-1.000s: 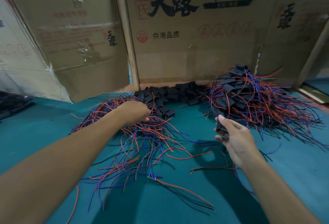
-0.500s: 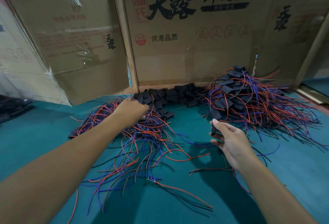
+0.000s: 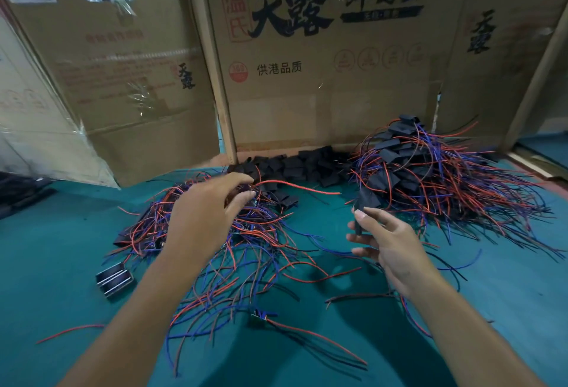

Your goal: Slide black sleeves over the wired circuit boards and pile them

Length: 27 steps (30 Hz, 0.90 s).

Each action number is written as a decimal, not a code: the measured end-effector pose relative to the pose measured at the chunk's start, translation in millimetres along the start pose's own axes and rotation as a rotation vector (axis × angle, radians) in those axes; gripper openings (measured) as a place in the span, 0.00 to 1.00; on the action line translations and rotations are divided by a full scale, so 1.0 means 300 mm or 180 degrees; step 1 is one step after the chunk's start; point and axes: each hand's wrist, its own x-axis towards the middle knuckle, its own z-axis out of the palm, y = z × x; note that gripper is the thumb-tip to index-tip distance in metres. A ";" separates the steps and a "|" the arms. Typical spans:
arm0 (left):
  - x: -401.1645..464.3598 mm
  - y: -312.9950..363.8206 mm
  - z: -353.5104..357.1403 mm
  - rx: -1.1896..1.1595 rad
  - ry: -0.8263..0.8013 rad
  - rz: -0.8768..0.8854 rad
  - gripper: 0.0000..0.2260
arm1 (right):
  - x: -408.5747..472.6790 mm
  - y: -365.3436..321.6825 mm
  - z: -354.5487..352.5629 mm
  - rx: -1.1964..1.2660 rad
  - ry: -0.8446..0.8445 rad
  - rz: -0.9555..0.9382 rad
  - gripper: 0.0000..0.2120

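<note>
Head view: black sleeve (image 3: pixel 358 224) in right grip (image 3: pixel 388 246) (pinched).

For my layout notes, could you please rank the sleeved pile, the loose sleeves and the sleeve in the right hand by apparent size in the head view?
1. sleeved pile
2. loose sleeves
3. sleeve in the right hand
</note>
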 end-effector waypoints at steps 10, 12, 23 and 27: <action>-0.121 0.151 0.064 -0.4164 0.0649 -0.2028 0.10 | -0.002 0.003 0.003 -0.0097 -0.0054 0.0010 0.12; -0.130 0.149 0.081 -0.4531 0.0766 -0.2195 0.08 | -0.003 0.007 0.008 -0.0116 -0.0083 -0.0007 0.08; -0.127 0.097 0.124 -0.4971 0.1366 -0.2091 0.12 | -0.043 0.045 0.070 -0.1062 -0.1076 -0.0379 0.11; -0.123 0.090 0.129 -0.4966 0.1568 -0.2272 0.10 | -0.059 0.053 0.084 -0.1733 -0.1340 -0.0658 0.17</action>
